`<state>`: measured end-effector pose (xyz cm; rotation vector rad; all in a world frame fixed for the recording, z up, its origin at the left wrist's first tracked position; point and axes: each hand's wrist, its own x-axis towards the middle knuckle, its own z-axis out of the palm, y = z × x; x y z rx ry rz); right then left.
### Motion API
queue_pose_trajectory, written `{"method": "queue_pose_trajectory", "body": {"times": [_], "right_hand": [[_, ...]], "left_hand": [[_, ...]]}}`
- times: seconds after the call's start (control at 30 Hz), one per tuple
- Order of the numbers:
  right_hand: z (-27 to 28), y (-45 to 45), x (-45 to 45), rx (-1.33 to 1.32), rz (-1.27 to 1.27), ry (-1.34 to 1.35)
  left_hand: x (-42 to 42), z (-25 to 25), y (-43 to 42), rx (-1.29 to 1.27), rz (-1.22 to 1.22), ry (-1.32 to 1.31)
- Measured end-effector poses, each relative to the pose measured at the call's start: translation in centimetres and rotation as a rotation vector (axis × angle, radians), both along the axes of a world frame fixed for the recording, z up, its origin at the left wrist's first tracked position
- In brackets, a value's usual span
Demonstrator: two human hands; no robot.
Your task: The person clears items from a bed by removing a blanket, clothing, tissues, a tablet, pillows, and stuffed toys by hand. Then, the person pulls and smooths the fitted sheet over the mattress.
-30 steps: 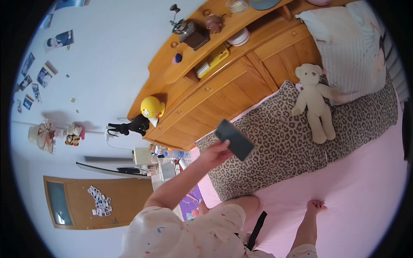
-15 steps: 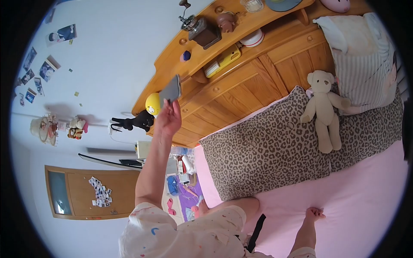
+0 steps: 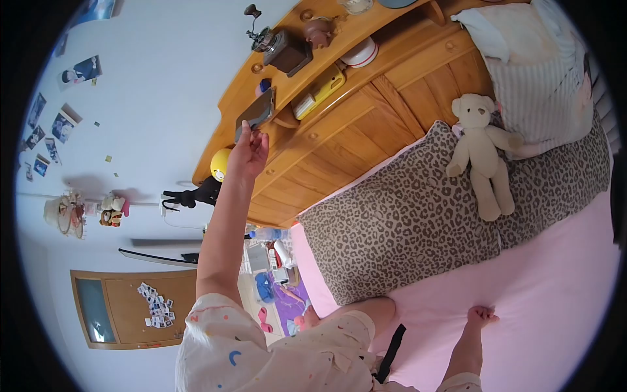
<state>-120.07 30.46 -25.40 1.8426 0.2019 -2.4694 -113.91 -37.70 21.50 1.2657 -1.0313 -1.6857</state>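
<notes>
The left forearm hides part of the yellow toy and of the black toy, and whether the phone in the left hand touches the shelf cannot be told. The top edge cuts off the glass jar, the bottom edge the right sleeve. The pictures on the door are too small to make out.

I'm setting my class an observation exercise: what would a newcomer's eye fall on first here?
Probably the cream teddy bear, lying on the leopard-print pillows beside the wooden headboard. Next might come the outstretched left hand, holding a dark smartphone at the headboard's shelf, near the manual coffee grinder. The bright pink sheet also stands out beneath the pillows.
</notes>
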Motion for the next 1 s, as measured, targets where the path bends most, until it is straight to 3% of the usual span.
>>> {"method": "queue_pose_trajectory", "body": {"times": [0.13,0.17,0.23,0.3,0.43,0.5,0.57,0.63,0.67,0.73,0.83,0.87,1.0], "right_hand": [[-1.3,0.8,0.6,-0.057,-0.003,0.059],[-1.8,0.9,0.6,-0.021,-0.044,0.002],[1.9,-1.0,-0.5,0.019,-0.034,-0.030],[-0.4,-0.2,0.3,0.081,0.016,0.003],[0.9,-0.7,0.0,0.112,-0.008,-0.038],[1.4,-0.8,-0.3,0.109,-0.056,-0.058],[0.4,-0.5,0.1,0.080,-0.033,-0.006],[0.7,-0.6,0.1,0.081,-0.060,-0.022],[0.8,-0.7,0.0,0.091,-0.052,-0.011],[1.7,-1.0,-0.1,0.089,-0.041,0.016],[1.5,-1.1,-0.2,0.109,-0.080,0.002],[1.2,-1.0,-0.1,0.118,-0.071,-0.008],[2.7,-1.3,-0.7,0.149,-0.046,-0.098]], "left_hand": [[-0.7,-1.5,3.4,0.025,0.056,0.061],[-0.2,-2.2,5.6,0.020,-0.005,0.058],[-0.8,-4.3,9.1,0.170,-0.558,-0.098],[-4.7,-8.2,12.5,0.179,-0.513,-0.244],[-18.4,-10.9,20.3,-0.361,-1.014,-0.278],[-25.8,-12.9,22.6,-0.520,-0.989,-0.124],[-32.8,-13.7,24.2,-0.462,-0.965,-0.162],[-38.4,-14.6,25.3,-0.286,-1.082,0.098],[-39.9,-14.6,26.4,-0.274,-1.098,0.094],[-41.9,-14.0,28.5,-0.069,-0.791,0.125],[-44.0,-15.1,28.4,0.030,-0.792,0.053],[-43.9,-14.7,29.8,-0.036,-0.838,0.182],[-41.1,-9.3,37.2,0.186,-0.831,0.321]]}}
